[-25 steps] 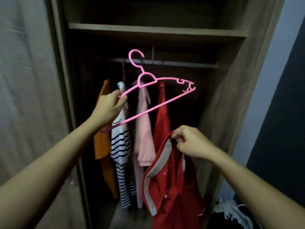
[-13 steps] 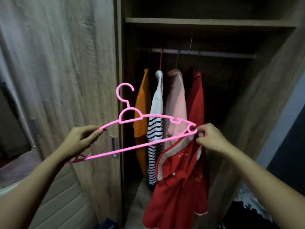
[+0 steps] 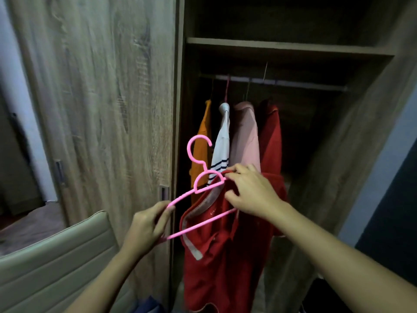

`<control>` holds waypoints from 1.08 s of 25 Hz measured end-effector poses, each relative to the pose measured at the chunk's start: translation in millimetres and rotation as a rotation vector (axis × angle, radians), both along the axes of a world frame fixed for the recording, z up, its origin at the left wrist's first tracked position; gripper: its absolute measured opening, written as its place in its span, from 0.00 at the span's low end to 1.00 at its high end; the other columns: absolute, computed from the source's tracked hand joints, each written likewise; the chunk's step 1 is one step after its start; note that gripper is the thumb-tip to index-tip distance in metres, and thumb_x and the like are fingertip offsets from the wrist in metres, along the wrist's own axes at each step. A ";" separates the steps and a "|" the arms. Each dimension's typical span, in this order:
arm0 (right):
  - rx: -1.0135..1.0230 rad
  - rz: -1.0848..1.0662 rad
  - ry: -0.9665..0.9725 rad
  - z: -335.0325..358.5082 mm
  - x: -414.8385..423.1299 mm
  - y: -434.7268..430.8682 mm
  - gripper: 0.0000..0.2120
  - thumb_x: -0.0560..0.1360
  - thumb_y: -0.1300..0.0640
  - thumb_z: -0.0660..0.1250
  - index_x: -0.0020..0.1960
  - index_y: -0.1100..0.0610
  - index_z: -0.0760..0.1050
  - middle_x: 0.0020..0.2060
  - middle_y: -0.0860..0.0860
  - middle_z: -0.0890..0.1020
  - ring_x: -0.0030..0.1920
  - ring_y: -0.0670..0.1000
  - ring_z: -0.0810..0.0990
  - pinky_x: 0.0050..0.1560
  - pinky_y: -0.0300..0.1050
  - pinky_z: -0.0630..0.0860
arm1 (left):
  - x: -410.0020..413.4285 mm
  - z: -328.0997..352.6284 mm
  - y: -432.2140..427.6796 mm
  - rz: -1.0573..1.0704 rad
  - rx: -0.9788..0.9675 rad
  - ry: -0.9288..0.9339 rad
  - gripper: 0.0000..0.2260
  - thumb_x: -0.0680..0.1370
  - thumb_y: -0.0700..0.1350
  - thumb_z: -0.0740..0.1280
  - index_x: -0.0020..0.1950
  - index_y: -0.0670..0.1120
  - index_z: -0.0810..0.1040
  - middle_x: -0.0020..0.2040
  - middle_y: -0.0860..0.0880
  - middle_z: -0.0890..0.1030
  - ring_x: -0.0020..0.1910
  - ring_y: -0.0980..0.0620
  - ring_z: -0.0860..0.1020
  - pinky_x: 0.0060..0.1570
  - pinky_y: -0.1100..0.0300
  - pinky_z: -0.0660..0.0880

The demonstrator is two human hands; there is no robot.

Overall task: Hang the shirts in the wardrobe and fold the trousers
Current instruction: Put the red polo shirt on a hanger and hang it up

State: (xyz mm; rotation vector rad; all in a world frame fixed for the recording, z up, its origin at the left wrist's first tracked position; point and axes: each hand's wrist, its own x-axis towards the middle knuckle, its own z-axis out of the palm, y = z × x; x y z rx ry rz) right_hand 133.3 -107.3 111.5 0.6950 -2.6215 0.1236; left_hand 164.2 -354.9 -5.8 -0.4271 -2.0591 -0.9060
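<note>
A pink plastic hanger is held in front of the open wardrobe. My left hand grips its left end. Its right arm is inside the neck of a red polo shirt with a grey collar. My right hand pinches the shirt's collar over the hanger near its neck. The shirt hangs down from the hanger. Behind, on the rail, hang an orange shirt, a white navy-striped shirt, a pink shirt and another red shirt.
The wardrobe's wooden sliding door stands at the left, a shelf above the rail. A beige padded headboard fills the lower left. The right half of the rail is free. Dark clothes lie at the bottom right.
The hanger's right arm has gone into the red shirt's neck. My right hand moved from the hanger's right tip to the collar near its middle. The view shifted down and left.
</note>
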 end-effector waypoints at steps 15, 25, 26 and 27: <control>-0.086 0.099 0.494 24.0 -5.6 -6.2 0.23 0.77 0.38 0.52 0.33 0.54 0.68 0.29 0.50 0.77 0.30 0.51 0.79 0.23 0.38 0.55 | 23.9 -26.9 67.6 0.264 -0.144 -0.032 0.14 0.71 0.54 0.60 0.55 0.55 0.74 0.57 0.46 0.66 0.55 0.45 0.67 0.51 0.48 0.69; -0.100 0.183 0.696 19.7 -9.0 40.8 0.27 0.78 0.37 0.52 0.34 0.53 0.79 0.27 0.49 0.79 0.28 0.51 0.80 0.20 0.43 0.68 | -16.2 -48.7 0.7 -0.113 0.122 -0.525 0.25 0.64 0.51 0.62 0.57 0.42 0.81 0.50 0.59 0.80 0.55 0.58 0.77 0.57 0.66 0.69; -0.121 0.181 0.706 13.8 -10.5 48.5 0.26 0.78 0.38 0.53 0.36 0.53 0.80 0.28 0.49 0.79 0.28 0.51 0.80 0.20 0.42 0.69 | -16.9 -48.8 -7.0 -0.105 0.158 -0.478 0.27 0.63 0.53 0.63 0.57 0.41 0.81 0.45 0.65 0.80 0.51 0.66 0.77 0.53 0.71 0.69; -0.136 0.187 0.718 7.5 -11.4 53.7 0.26 0.78 0.39 0.53 0.37 0.53 0.81 0.29 0.49 0.80 0.28 0.51 0.81 0.20 0.41 0.69 | -17.4 -46.9 -13.6 -0.126 0.209 -0.449 0.28 0.61 0.54 0.63 0.56 0.41 0.81 0.40 0.70 0.80 0.48 0.72 0.76 0.49 0.76 0.69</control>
